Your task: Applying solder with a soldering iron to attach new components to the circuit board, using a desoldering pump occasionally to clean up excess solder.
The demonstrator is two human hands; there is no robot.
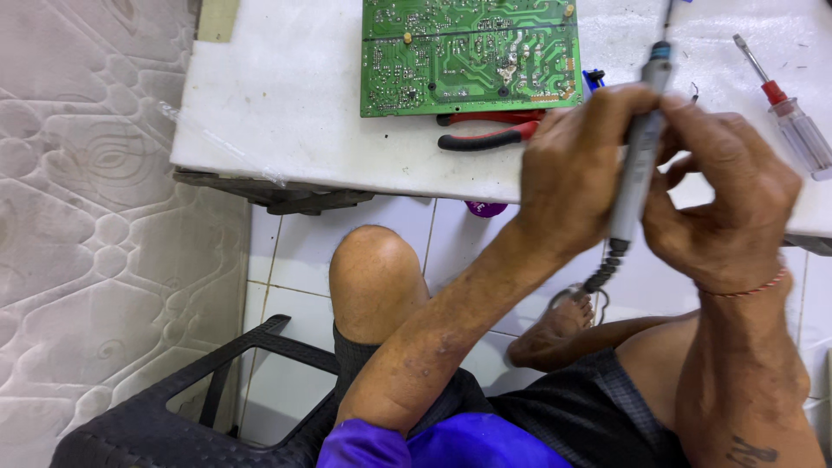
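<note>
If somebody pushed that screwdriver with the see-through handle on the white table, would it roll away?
Probably yes: the screwdriver has a rounded clear handle and lies flat near the table edge, so it may roll. Its thin metal shaft looks stiff, not bendy.

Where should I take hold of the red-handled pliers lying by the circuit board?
Grip the pliers by the two red handles, coming from the table's near edge. Their jaw end is hidden under the green circuit board, while the handles stick out leftward, clear of both the left hand and right hand.
</note>
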